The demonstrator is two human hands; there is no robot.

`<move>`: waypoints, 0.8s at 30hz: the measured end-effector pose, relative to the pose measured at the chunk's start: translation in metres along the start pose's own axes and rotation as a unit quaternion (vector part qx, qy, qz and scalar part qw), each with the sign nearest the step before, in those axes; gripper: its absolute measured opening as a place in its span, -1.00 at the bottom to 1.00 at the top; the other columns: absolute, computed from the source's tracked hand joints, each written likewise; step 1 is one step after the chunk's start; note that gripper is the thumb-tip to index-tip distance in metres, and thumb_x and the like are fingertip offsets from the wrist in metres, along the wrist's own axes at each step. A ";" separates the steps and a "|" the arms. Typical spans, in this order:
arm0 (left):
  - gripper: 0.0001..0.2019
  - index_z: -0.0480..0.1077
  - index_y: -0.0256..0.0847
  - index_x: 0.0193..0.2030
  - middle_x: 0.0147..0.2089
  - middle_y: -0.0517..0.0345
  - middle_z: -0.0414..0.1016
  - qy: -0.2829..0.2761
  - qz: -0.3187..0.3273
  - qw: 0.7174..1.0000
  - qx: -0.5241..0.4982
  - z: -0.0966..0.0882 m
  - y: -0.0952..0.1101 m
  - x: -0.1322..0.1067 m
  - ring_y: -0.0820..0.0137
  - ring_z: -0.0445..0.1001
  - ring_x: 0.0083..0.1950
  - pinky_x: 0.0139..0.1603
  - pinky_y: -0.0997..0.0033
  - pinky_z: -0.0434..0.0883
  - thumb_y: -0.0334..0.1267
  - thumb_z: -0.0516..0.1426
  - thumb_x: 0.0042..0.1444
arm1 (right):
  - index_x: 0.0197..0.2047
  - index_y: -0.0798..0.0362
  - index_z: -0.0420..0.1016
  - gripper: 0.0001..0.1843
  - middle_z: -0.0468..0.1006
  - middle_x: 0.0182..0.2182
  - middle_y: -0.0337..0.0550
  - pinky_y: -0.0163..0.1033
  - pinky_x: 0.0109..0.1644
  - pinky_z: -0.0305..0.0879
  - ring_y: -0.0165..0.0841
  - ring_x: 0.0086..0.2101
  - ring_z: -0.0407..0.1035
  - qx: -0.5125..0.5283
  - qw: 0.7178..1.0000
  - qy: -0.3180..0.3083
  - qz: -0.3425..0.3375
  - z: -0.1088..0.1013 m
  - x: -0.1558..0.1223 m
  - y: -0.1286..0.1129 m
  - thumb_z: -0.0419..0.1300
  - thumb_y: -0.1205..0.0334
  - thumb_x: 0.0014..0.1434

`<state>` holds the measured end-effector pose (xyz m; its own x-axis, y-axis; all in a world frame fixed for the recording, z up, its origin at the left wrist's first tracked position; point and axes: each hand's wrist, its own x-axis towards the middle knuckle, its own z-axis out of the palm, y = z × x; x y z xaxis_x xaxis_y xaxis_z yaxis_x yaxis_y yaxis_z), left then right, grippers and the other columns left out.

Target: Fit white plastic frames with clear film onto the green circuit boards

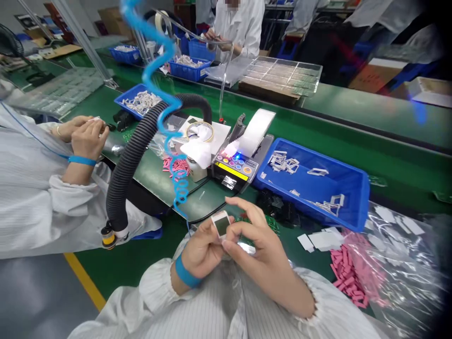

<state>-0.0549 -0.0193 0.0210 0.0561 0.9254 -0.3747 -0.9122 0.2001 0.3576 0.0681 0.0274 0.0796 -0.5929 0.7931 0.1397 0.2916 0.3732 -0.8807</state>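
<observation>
My left hand [202,248], with a blue band at its wrist, grips a small white-framed screen [221,225] with a dark grey face. The screen is tilted up toward me, above my lap. My right hand [256,240] pinches at the screen's lower right corner with thumb and a bent finger, while its index finger is raised. Fingers partly hide the screen's edges. Behind my hands, green circuit boards [271,225] lie on the bench by crumpled black material [277,205].
A blue bin [314,155] holds white frames. Left of it stands a label dispenser [235,167] with a white roll. At right lie white cards [323,239], pink strips [346,278] and clear plastic bags [406,263]. A black hose [136,155] and blue coiled tube [180,183] hang beside a co-worker's hands [88,136].
</observation>
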 end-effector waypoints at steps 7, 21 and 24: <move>-0.71 0.48 -0.23 -0.23 -0.31 0.23 0.55 -0.018 -0.011 1.000 0.018 0.008 -0.012 0.003 0.48 0.51 -0.24 -0.08 0.47 0.42 -0.23 0.34 -0.14 | -0.49 -0.03 0.35 -0.85 0.30 0.10 -0.13 0.10 0.10 0.07 -0.09 0.11 0.13 -0.104 0.990 0.097 -0.012 -0.009 0.001 0.011 0.13 0.26 0.12; -0.77 0.51 -0.19 -0.27 -0.27 0.24 0.61 0.031 0.014 0.999 0.035 0.006 -0.013 -0.004 0.44 0.55 -0.18 -0.11 0.54 0.46 -0.28 0.33 -0.13 | -0.40 -0.04 0.40 -0.95 0.46 -0.07 -0.07 0.06 0.06 0.12 -0.16 -0.02 0.30 -0.157 0.976 0.153 -0.018 -0.007 0.000 0.018 0.15 0.24 0.09; -0.83 0.51 -0.09 -0.18 -0.32 0.33 0.61 0.086 -0.014 0.995 0.057 -0.003 -0.010 -0.017 0.48 0.55 -0.23 -0.19 0.57 0.48 -0.26 0.21 0.04 | -0.06 -0.10 0.42 -0.72 0.32 0.16 -0.09 0.03 0.15 0.09 -0.20 0.12 0.16 -0.275 0.932 0.180 -0.149 -0.003 -0.013 0.026 0.06 0.03 0.21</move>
<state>-0.0481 -0.0377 0.0210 0.0020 0.8520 -0.5236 -0.8587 0.2698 0.4358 0.0857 0.0281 0.0565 -0.4482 0.6872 0.5717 0.5536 0.7155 -0.4261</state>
